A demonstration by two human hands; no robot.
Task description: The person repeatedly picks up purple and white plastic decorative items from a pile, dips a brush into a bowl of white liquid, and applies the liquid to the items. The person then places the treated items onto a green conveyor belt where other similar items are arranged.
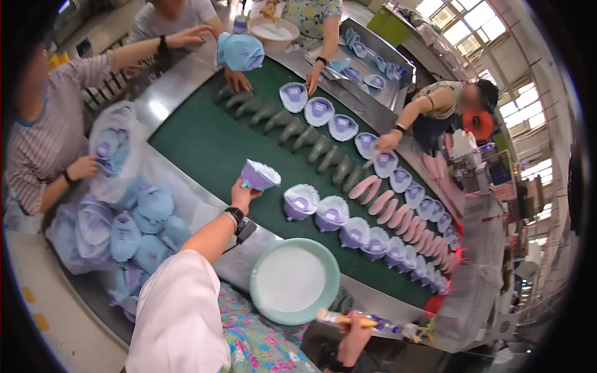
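My left hand (241,196) is raised over the near side of the green belt. Its fingers are closed round a lilac shoe upper (261,175) with a white edge. Low in the picture, my right hand (354,339) grips a paintbrush (349,320) with a yellow handle and pale bristles. Between my arms stands a mint-green basin (256,283) holding white liquid. The brush is just outside its lower right rim. A row of similar lilac uppers (331,213) runs along the belt's near edge, to the right of my left hand.
Grey-green foot-shaped pieces (292,129) and pink ones (398,214) line the middle of the green belt (193,146). Another row of uppers (342,127) lies along the far edge. Bagged blue and lilac uppers (149,211) pile up at left. Several co-workers stand around; one reaches onto the belt.
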